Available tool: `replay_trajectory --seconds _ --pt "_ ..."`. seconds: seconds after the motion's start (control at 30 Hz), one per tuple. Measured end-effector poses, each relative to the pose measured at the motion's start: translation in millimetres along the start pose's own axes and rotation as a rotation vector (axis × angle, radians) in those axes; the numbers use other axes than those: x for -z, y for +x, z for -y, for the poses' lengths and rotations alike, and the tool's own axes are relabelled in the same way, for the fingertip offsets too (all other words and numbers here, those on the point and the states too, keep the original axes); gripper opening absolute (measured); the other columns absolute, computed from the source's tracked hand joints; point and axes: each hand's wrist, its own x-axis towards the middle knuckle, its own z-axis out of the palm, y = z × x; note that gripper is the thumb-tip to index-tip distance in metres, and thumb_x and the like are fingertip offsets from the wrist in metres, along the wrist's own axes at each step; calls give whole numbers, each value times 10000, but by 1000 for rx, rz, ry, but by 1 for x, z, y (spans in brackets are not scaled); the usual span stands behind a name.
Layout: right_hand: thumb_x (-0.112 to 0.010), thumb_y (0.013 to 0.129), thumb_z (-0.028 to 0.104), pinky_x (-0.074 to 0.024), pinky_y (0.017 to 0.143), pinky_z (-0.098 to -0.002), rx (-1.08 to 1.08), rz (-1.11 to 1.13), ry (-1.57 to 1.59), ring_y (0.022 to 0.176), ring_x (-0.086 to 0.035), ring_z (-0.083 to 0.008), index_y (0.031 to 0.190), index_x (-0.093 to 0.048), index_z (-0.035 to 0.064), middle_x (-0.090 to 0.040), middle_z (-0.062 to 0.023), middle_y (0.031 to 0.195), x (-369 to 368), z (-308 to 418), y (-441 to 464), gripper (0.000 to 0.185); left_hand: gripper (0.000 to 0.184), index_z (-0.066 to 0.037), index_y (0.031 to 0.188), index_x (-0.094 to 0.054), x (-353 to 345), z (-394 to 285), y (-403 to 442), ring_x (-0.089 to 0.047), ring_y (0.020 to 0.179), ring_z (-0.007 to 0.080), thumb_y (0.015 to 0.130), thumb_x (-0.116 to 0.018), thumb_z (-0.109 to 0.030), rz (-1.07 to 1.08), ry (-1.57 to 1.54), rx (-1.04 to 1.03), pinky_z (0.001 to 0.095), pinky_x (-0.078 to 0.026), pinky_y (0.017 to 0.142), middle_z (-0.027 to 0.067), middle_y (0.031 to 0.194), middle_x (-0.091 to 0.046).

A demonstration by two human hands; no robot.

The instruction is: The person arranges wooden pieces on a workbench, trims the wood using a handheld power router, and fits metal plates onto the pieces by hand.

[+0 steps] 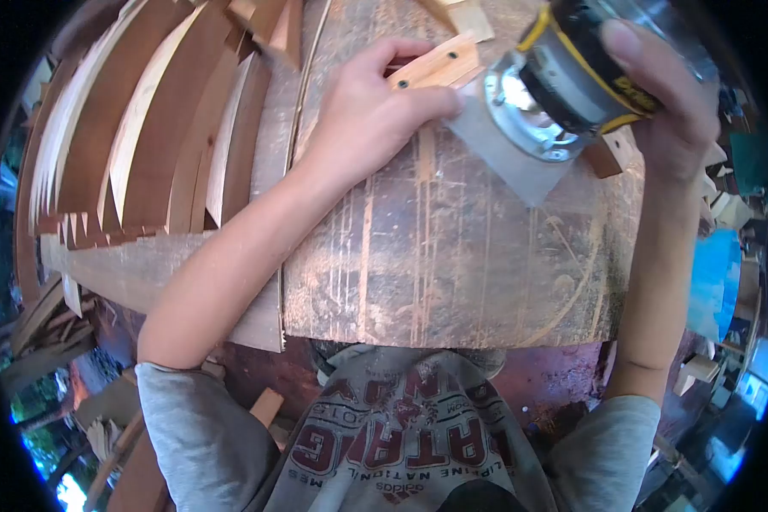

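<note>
A black-and-yellow router [572, 72] is tilted over the worktable, its round metal base fixed to a flat, see-through plate [520, 175]. My right hand [678, 111] wraps round the router's motor body, thumb on top. At the plate's left side is a light wooden block [439, 66] with two dark screws or holes. My left hand [384, 102] grips this block; its fingers go behind it, and the thumb lies along the plate's edge. Another darker wooden piece [606, 158] shows under the router at the right. The cutting bit cannot be made out.
Several curved wooden pieces [158, 119] stand stacked on the left of the worn, scratched worktable [452, 282]. A thin strip [292, 154] runs along a board edge beside them. Wood offcuts [469, 19] lie at the far side. A blue object [715, 282] is at the right.
</note>
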Motion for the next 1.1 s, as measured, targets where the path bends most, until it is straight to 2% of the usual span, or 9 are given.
replay_trajectory --seconds 0.07,0.13,0.17,0.23,0.7,0.77,0.83,0.97,1.1 --pt "-840 758 82 -552 766 -289 -27 30 27 924 -698 -181 1228 -687 -3 -722 -84 1070 26 -3 -9 501 634 27 1350 -644 2 -1 -2 -669 1030 155 813 -859 -235 -20 40 -8 286 -523 900 103 1167 -712" --pt "-625 942 193 -516 1087 -354 -2 -236 -150 1192 -703 -291 1251 -674 -116 -711 -234 1278 47 0 -9 440 639 30 1340 -646 2 6 2 -673 1002 147 808 -866 -246 -19 49 -54 285 -541 850 94 1169 -709" --pt "-625 942 193 -516 1087 -354 -6 -220 -151 1192 -703 -291 1251 -674 -116 -711 -234 1278 46 3 -8 440 639 30 1340 -646 0 11 2 -673 1002 147 808 -866 -246 -33 40 -50 285 -541 850 94 1169 -709" --pt "-596 976 196 -548 1027 -332 -201 -296 -90 1124 -730 -256 1188 -709 -106 -738 -212 1215 27 23 -3 386 609 -7 1209 -730 -3 12 3 -739 1001 269 703 -845 -326 -109 29 -72 375 -570 898 159 1114 -765" --pt "-613 940 232 -582 955 -323 -173 -306 -219 1039 -751 -245 1184 -698 -141 -747 -215 1141 -35 41 18 454 579 -21 1164 -748 -5 3 -2 -734 986 332 687 -826 -340 -177 163 -51 424 -568 898 183 1093 -759" --pt "-595 930 245 -576 991 -340 -201 -272 -358 1086 -747 -277 1222 -680 -156 -732 -253 1197 -32 44 20 503 561 -22 1151 -751 -5 5 -1 -732 985 339 690 -825 -334 -199 174 -68 430 -567 895 184 1087 -757" --pt "-587 923 261 -551 1041 -361 -197 -251 -312 1145 -727 -302 1251 -663 -162 -705 -276 1257 -13 36 17 540 586 41 1264 -687 -4 5 -2 -714 1000 190 791 -854 -260 -116 113 -42 323 -564 877 131 1136 -742" --pt "-577 899 306 -453 1177 -415 -184 -255 -282 1314 -641 -362 1366 -586 -169 -619 -320 1409 -18 33 21 666 580 39 1244 -699 -3 3 -3 -732 1009 226 777 -841 -274 -151 166 -60 346 -569 900 158 1124 -753" --pt "-575 899 314 -412 1211 -433 -199 -273 -256 1354 -608 -367 1423 -538 -161 -589 -313 1453 -24 34 22 708 603 32 1271 -689 -3 2 -4 -735 1015 247 775 -823 -284 -149 181 -51 359 -565 915 170 1132 -753"
